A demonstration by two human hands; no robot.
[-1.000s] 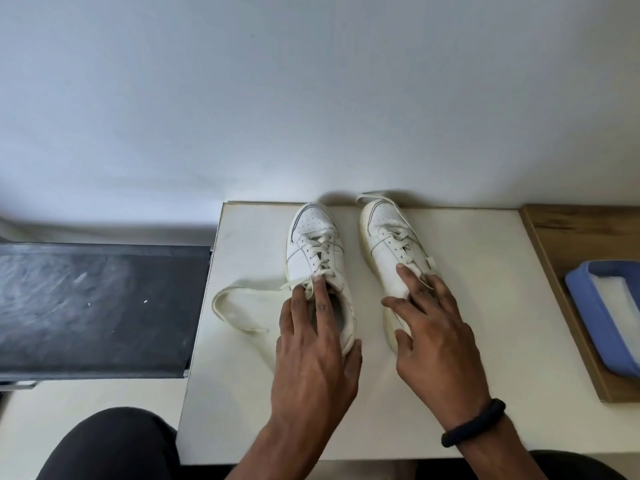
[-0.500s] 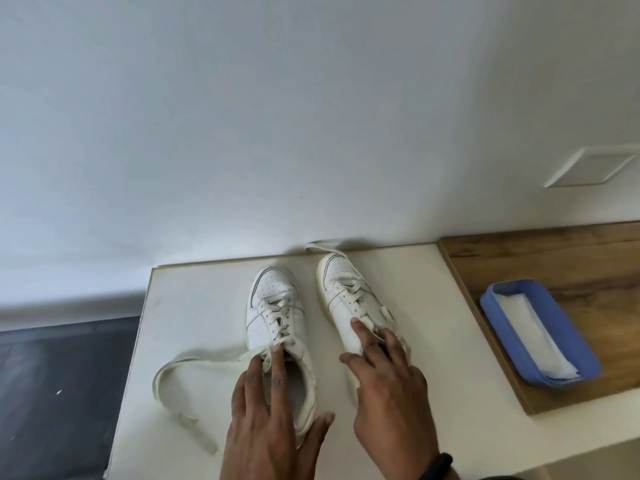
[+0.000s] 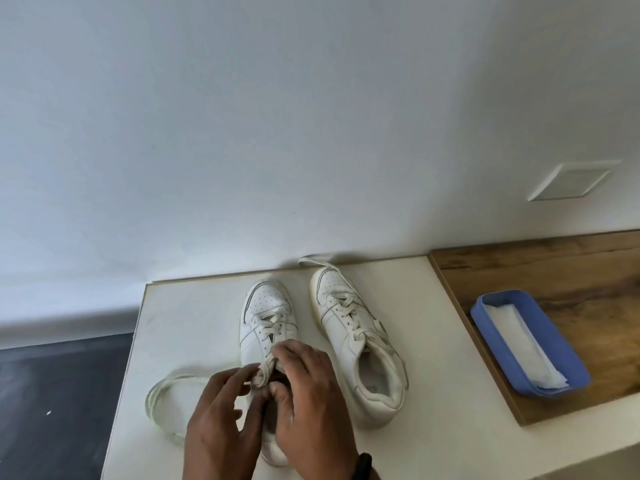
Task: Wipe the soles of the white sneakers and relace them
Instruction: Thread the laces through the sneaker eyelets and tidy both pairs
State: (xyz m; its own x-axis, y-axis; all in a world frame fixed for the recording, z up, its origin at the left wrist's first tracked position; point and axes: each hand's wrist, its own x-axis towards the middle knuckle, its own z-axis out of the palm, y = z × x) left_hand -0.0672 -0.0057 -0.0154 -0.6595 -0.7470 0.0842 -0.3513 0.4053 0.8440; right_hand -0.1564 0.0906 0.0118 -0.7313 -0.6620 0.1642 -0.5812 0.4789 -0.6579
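While both hands work at the top of the left sneaker (image 3: 265, 317), the head view shows the pair standing side by side on the pale table (image 3: 194, 306), toes pointing at the far wall. The left hand (image 3: 221, 420) has its fingers curled, and they pinch the lace (image 3: 162, 386) just where it leaves the top holes. The right hand (image 3: 311, 400), with a black band (image 3: 363, 467) on its wrist, is curled over the mouth of the same shoe and grips it, thumb down by the lace. One long end of that lace lies in a big loop on the table to the left. The right sneaker (image 3: 349, 327) stands just beside, with no hand on it, and its lace goes through most of its holes. Further right, on a wooden top (image 3: 571, 271), sits a blue tray (image 3: 498, 341) with a white wipe (image 3: 516, 344) lying flat inside. Both shoes stand on their soles, so I cannot tell if the soles are clean. The wipe looks flat and not used, so I think the wiping is not done yet. I think the lace work on the left shoe is the step right now, but I cannot tell if the lace is going in or coming out. The right shoe and the wiping look left to do.
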